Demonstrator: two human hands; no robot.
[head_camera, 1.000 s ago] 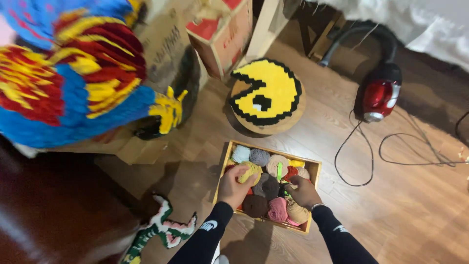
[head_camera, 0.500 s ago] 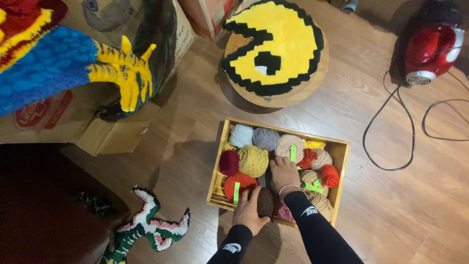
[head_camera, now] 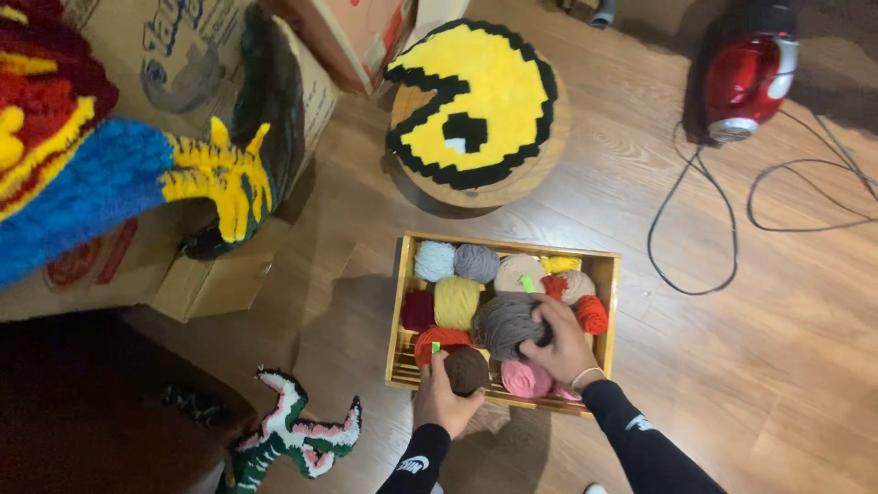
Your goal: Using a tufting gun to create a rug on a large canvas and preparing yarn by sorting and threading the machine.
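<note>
A wooden tray [head_camera: 402,302] on the floor holds several yarn balls in pale blue, grey, yellow, maroon, orange, red and pink. My left hand [head_camera: 441,401] sits at the tray's near edge and grips a dark brown yarn ball [head_camera: 467,370]. My right hand [head_camera: 562,344] is inside the tray, closed on a large grey-brown yarn ball [head_camera: 506,322]. A pink ball [head_camera: 525,378] lies just below it. Both forearms wear black sleeves.
A round stool with a yellow and black tufted cover [head_camera: 476,101] stands beyond the tray. A red vacuum cleaner [head_camera: 747,73] and its black cord [head_camera: 695,229] lie at right. Cardboard boxes [head_camera: 210,274], a colourful tufted rug piece [head_camera: 82,174] and a small tufted figure [head_camera: 293,434] are at left.
The camera has moved closer and tilted down. My right hand has taken hold of the grey-brown ball, and my left hand now holds the dark brown ball at the tray's near edge.
</note>
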